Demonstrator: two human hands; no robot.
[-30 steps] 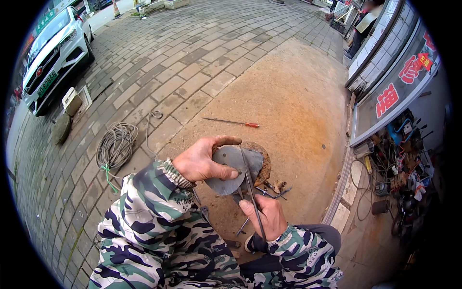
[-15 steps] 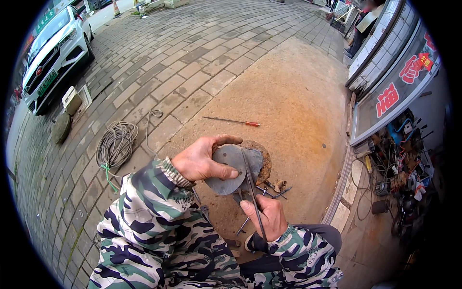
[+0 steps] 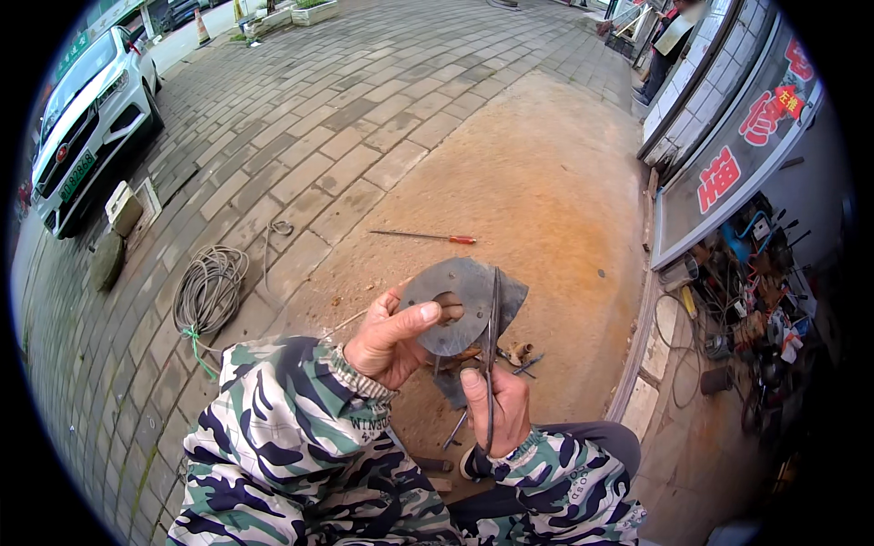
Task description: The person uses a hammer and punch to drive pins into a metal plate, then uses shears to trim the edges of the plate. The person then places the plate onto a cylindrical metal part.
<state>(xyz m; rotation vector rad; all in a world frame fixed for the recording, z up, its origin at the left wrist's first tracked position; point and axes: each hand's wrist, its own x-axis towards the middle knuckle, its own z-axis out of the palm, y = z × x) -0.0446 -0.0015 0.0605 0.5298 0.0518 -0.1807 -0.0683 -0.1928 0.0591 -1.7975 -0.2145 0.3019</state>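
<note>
My left hand [image 3: 387,344] grips a flat dark-grey disc [image 3: 455,278] by its left side, thumb on top beside a ragged central hole. The disc looks like sheet rubber with a few small holes, though its material is uncertain. In my right hand [image 3: 503,407] is a pair of long dark scissors [image 3: 492,332], pointing away from me. Their blades lie along the disc's right edge, between it and an angular flap [image 3: 513,298] of the same sheet. Another grey scrap [image 3: 450,389] shows below the disc, near my right thumb.
A red-handled screwdriver [image 3: 462,240] lies beyond the disc. At left are a coiled rope [image 3: 211,291], a stone block [image 3: 126,209] and a parked white car [image 3: 96,118]. Piled tools and parts [image 3: 769,300] fill the doorway at right. Another person [image 3: 669,50] stands at the far right.
The disc has turned and moved away from me, so its central hole now shows. My left hand has shifted to its lower left edge. The scissors stand more upright at its right side.
</note>
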